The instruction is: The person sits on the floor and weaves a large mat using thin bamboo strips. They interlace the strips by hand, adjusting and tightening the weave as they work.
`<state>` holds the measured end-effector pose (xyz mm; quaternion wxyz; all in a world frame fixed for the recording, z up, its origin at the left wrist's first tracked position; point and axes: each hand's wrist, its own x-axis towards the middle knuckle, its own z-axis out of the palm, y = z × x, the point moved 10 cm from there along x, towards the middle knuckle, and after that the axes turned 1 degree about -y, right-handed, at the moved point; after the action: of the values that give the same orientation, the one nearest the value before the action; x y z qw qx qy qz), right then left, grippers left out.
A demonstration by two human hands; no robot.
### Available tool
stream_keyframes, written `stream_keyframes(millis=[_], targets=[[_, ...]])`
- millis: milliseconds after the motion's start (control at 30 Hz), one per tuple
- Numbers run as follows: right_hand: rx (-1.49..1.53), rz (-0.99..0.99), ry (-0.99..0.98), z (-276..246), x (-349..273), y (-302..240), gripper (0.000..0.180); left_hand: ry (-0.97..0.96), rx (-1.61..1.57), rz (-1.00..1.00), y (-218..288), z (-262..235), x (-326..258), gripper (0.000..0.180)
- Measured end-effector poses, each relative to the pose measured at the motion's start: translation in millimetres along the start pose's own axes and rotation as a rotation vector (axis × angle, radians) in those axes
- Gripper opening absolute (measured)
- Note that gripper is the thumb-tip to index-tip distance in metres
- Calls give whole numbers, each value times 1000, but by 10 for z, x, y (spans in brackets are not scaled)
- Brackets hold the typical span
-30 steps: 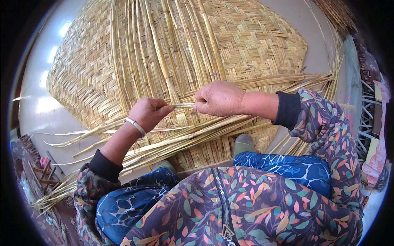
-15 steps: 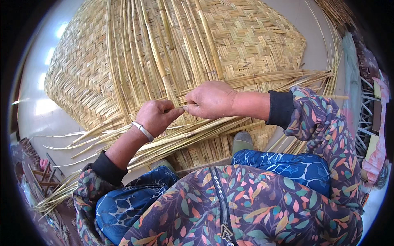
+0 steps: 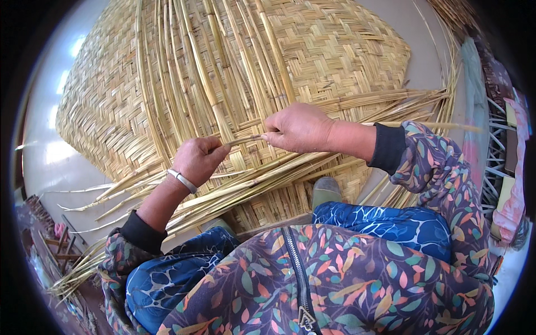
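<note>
Between my two hands stretches a thin reed strip (image 3: 247, 139), held above the woven mat (image 3: 346, 50). My left hand (image 3: 200, 161), with a silver bracelet at the wrist, pinches one end of the span between thumb and fingers. The other end is gripped by my right hand (image 3: 298, 129), closed in a fist-like pinch. Beyond my right hand a strip runs out past the sleeve. Below the hands, loose reed strips (image 3: 262, 181) lie crosswise over the mat's near part. Long reed stalks (image 3: 209, 89) lie lengthwise on the mat ahead of my hands.
Both my shoes (image 3: 325, 191) rest at the mat's near edge, beside a wooden board (image 3: 273, 228). A white metal rack (image 3: 497, 151) stands at the right with cloth beside it. A small wooden stool (image 3: 64, 245) is at the left. Bundled stalks (image 3: 455, 15) lie at the far right.
My hands have drawn apart, the right one moving right and the left one left, so a span of strip now shows between them. The view has shifted slightly.
</note>
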<state>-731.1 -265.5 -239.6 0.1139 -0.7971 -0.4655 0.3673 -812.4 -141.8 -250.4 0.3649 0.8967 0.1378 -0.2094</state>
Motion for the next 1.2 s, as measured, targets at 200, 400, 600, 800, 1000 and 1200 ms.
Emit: stream_keyframes(millis=[200, 400, 600, 800, 1000, 1200], targets=[[-1, 15, -19, 62, 46, 44, 28, 53, 71, 39, 45, -21, 18, 30], [277, -38, -43, -25, 70, 29, 32, 664, 419, 553, 819, -543, -373, 26], [807, -154, -181, -83, 173, -440, 22, -118, -872, -45, 140, 157, -173, 35], [975, -116, -240, 42, 220, -500, 22, 112, -1052, 105, 154, -121, -83, 31], [944, 1, -208, 45, 216, -469, 24, 218, -1024, 153, 150, -222, -91, 25], [908, 75, -189, 4, 153, -547, 23, 187, -1109, 90, 95, -152, -81, 24]])
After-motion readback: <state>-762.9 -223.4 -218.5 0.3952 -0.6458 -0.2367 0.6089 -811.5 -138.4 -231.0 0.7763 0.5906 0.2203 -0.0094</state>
